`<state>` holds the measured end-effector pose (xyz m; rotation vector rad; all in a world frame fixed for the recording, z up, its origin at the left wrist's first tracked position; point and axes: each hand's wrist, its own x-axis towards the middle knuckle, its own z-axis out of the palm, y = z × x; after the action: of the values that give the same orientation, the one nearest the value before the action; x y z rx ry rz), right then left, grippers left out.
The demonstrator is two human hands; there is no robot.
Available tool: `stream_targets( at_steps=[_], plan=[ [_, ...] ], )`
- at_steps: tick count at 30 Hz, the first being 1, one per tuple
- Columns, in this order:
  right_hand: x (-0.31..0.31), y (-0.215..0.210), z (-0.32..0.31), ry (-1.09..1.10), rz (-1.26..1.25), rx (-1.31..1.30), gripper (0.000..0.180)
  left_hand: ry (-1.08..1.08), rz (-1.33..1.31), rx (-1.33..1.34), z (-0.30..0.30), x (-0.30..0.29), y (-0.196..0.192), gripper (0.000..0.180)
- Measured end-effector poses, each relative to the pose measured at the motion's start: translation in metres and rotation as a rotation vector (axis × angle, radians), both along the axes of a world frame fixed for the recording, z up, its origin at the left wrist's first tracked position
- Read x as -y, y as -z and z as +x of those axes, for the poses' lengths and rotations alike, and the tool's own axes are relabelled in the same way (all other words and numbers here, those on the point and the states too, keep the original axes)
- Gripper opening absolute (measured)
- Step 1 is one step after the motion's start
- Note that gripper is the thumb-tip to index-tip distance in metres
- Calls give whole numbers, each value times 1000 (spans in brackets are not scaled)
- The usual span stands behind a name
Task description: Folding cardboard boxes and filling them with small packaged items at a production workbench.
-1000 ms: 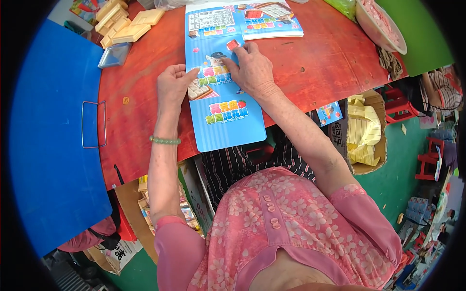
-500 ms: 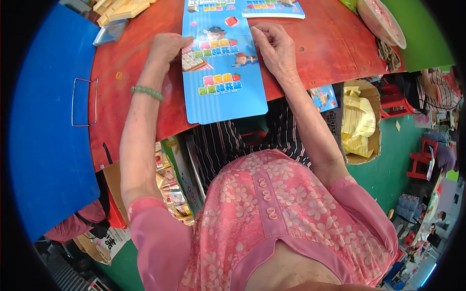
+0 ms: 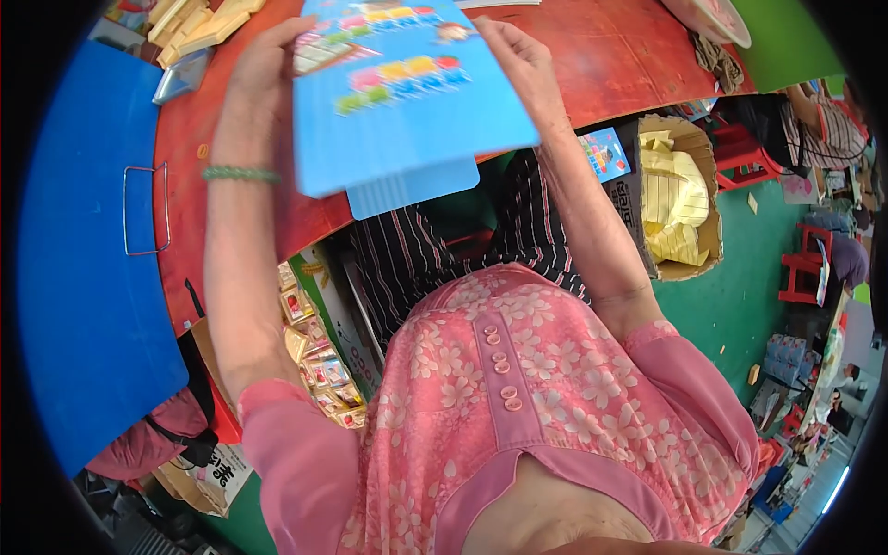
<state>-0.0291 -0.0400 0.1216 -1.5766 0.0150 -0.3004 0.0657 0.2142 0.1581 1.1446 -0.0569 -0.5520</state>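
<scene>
A blue printed cardboard sheet (image 3: pixel 407 134), with colourful lettering and pictures, is raised off the red table (image 3: pixel 615 65) and slightly blurred. My left hand (image 3: pixel 268 57) grips its left edge. On the opposite edge, my right hand (image 3: pixel 520 67) has its fingers closed on the sheet. Below it lies another blue cardboard sheet (image 3: pixel 416 191), whose near end juts past the table's front edge. The top of the raised sheet runs out of the picture.
Pale wooden-looking pieces (image 3: pixel 208 28) and a clear plastic box (image 3: pixel 182 76) sit at the far left. A blue board (image 3: pixel 88 250) flanks the table. To my right stands a carton (image 3: pixel 708 231) of yellow material. A pale bowl (image 3: pixel 726 20) is at the far right.
Both hands have lifted the top sheet off the table and moved it slightly away from me, uncovering the end of the sheet beneath. The view has shifted a little.
</scene>
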Motion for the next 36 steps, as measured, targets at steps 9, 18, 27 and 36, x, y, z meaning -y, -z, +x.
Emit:
stream_targets(
  at_steps=[9,18,27,36],
  plan=[
    [44,-44,-34,-343,749,-339,59,19,-86,-10,-122,71,26,16],
    [85,-9,2,-150,305,-434,38,561,281,48,-176,69,48,24],
    [112,-33,-29,-212,133,-204,32,-328,383,713,-98,40,11,34],
    [132,-46,-47,-288,168,-319,39,-443,587,742,-29,33,5,57]
  ],
)
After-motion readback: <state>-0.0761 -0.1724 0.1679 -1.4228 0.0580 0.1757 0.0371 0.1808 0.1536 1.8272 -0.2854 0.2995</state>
